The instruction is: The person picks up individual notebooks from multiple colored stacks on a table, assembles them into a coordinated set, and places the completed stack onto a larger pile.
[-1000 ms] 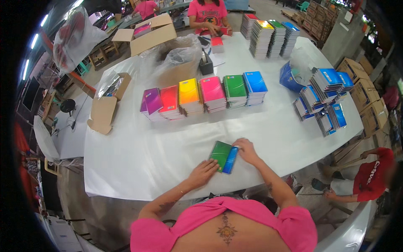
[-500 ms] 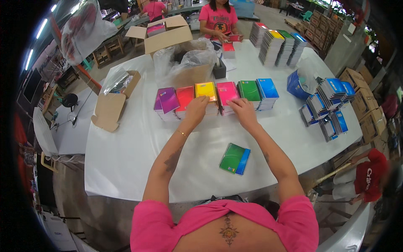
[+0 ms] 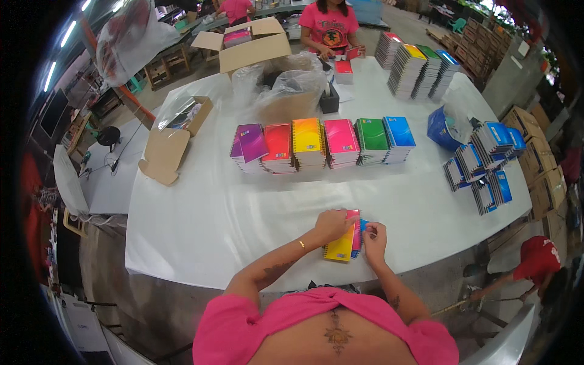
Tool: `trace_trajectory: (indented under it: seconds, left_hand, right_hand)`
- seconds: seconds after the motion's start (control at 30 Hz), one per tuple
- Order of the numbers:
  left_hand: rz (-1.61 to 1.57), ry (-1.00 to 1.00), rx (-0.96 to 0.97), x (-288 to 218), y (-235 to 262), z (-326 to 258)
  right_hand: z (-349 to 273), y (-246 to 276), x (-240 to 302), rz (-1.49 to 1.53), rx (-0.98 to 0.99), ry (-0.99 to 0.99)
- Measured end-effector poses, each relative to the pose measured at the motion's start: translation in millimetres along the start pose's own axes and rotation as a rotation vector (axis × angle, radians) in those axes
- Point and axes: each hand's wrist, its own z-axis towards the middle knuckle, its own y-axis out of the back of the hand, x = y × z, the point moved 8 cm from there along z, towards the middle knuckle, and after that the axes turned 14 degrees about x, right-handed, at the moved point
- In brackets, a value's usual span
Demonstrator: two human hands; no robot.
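- The person's left hand (image 3: 331, 224) is closing its grip over the top of a small stack of spiral-bound notebooks (image 3: 344, 241), yellow cover uppermost with pink and blue edges peeking out beneath, at the near edge of the wide white counter (image 3: 213, 225).
- The right hand (image 3: 374, 236) is pressing against the stack's right side, fingers curled narrow around the blue and pink edges, squaring them up.
- Farther up the counter, six piles of notebooks are standing in a row: purple (image 3: 246, 145), red (image 3: 277, 146), yellow-orange (image 3: 308, 141), pink (image 3: 340, 141), green (image 3: 371, 139) and blue (image 3: 399, 136).
- By the look of it, only about three colours are sitting in the hand stack, so red, purple and perhaps green are seemingly still waiting in their piles; the set seems roughly half gathered.
- To the right, bundles of blue-covered notebooks (image 3: 483, 167) are leaning together near the counter's edge.
- Across the counter, another person in a pink shirt (image 3: 328, 24) is working beside an open cardboard box (image 3: 252, 45).
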Motion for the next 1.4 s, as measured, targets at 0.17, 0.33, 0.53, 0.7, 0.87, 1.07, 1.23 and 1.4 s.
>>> trace_trajectory:
  seconds: [0.17,0.33,0.53,0.7,0.87,1.07,1.23,1.4]
  left_hand:
    - [0.226,0.112,-0.564,88.2,135.6,-6.4]
    - [0.564,-0.046,-0.832,118.1,178.2,-52.0]
    - [-0.786,-0.263,-0.216,-16.4,116.0,-72.8]
    - [-0.065,0.070,-0.938,130.2,165.6,-98.8]
    - [0.322,0.399,-0.817,183.7,168.6,-101.4]
    - [0.306,0.425,-0.715,192.4,138.7,-100.8]
    - [0.064,-0.094,-0.343,57.4,144.9,-90.9]
    - [0.157,-0.416,0.154,-46.9,45.1,-31.4]
  right_hand:
    - [28.4,-19.2,32.7,0.226,0.200,-0.164]
    - [48.5,-77.6,72.1,0.353,0.444,-0.082]
    - [48.9,-73.0,132.8,-0.177,0.219,0.409]
    - [37.3,-32.4,91.6,0.568,0.243,-0.035]
    - [19.6,20.5,76.9,0.781,-0.038,-0.149]
    - [7.8,81.6,46.6,0.856,-0.243,-0.146]
    - [-4.1,98.6,45.5,0.849,-0.260,-0.156]
    - [15.3,71.4,60.7,0.679,0.022,-0.145]
